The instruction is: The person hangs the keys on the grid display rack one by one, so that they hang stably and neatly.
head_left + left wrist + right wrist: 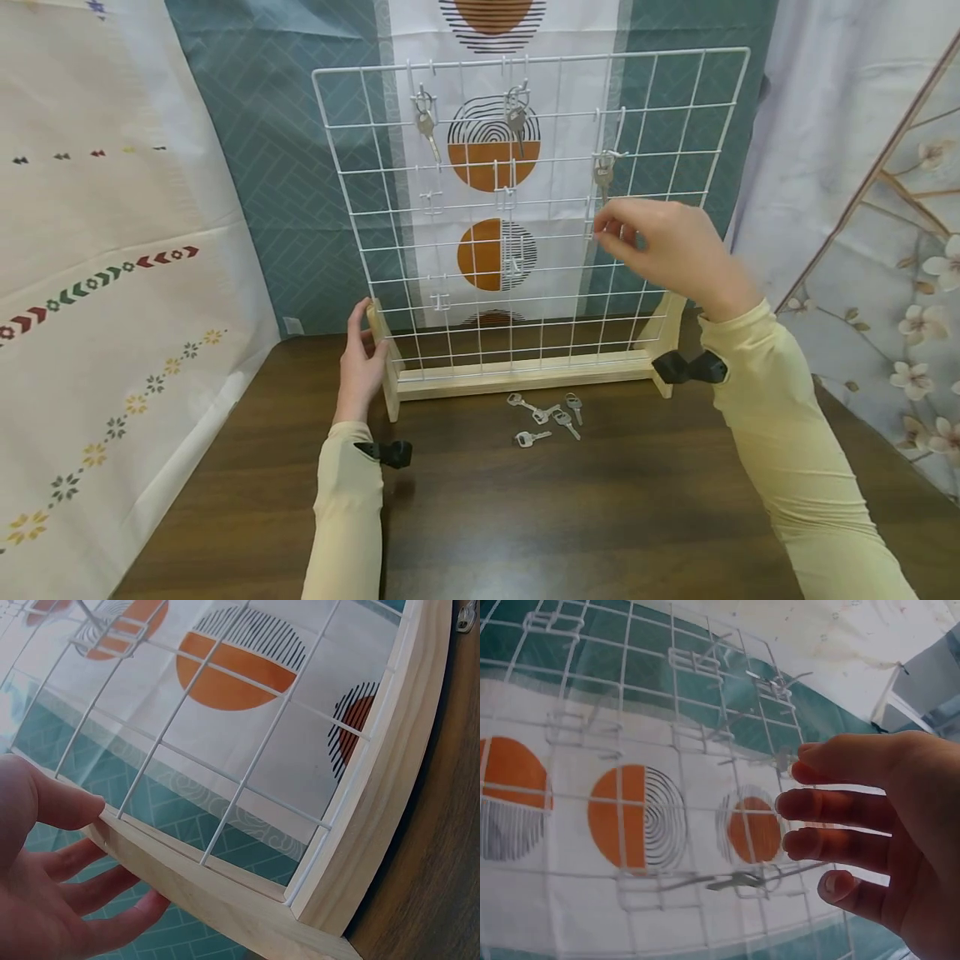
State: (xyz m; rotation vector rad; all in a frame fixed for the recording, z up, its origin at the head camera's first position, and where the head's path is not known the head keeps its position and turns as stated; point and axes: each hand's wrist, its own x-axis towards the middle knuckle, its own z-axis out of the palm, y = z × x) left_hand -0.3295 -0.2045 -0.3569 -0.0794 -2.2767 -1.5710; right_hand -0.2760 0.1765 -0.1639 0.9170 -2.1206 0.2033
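Observation:
A white wire grid rack (562, 271) stands upright in a wooden base (525, 372). At its left end my left hand (362, 362) holds the wooden side post (202, 900), thumb on one side and fingers on the other. My right hand (663, 242) hovers before the grid's right part, fingers loosely bent, with nothing visible between them. Just above its fingertips a key (603, 171) hangs on a hook; it shows also as a key (739, 881) in the right wrist view. Two more keys hang higher: a left key (426, 125) and a middle key (516, 119).
Several loose keys (573, 406) lie on the dark wooden table (525, 517) before the base. White hooks without keys, such as a lower left hook (439, 302) and a middle hook (506, 198), hang on the grid. Patterned cloths (277, 167) stand behind and at the sides.

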